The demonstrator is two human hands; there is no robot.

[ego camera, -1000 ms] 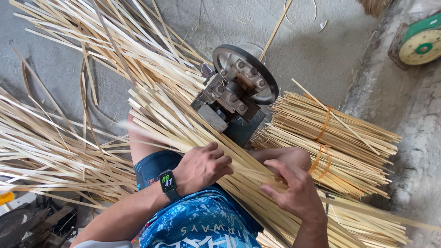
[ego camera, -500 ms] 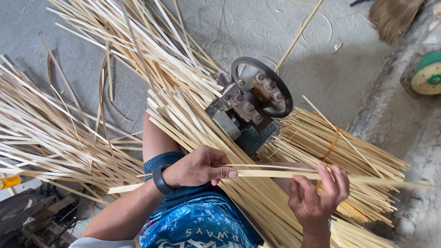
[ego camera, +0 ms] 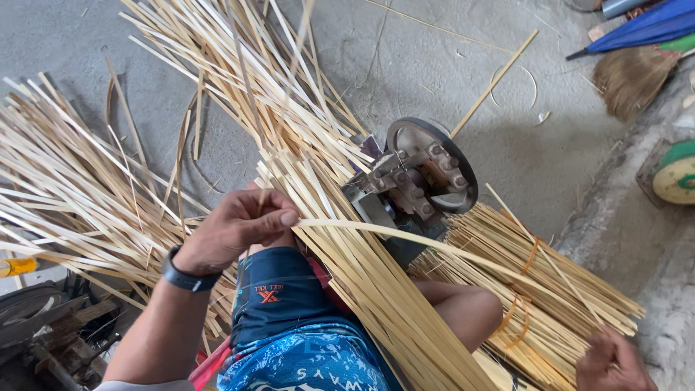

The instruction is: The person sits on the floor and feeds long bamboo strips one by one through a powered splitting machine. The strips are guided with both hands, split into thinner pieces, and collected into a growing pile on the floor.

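My left hand (ego camera: 235, 226) pinches one end of a long pale bamboo strip (ego camera: 434, 245) that arcs to the right across my lap. At the bottom right corner, my right hand (ego camera: 612, 360) is closed on the strip's far end. The strip passes over a thick bundle of bamboo strips (ego camera: 362, 275) lying across my knees. Just behind it stands a small grey metal machine with a round wheel (ego camera: 423, 177). A dark watch sits on my left wrist.
Loose bamboo strips (ego camera: 79, 195) fan over the concrete floor at left and top. A tied bundle of thin sticks (ego camera: 536, 282) lies at right. A broom head (ego camera: 633, 80), a blue object and a green-rimmed disc (ego camera: 673, 174) sit at the right edge.
My hands have drawn apart: the left moved up and left, the right down to the frame's corner, and the strip between them is now stretched long and bowed.
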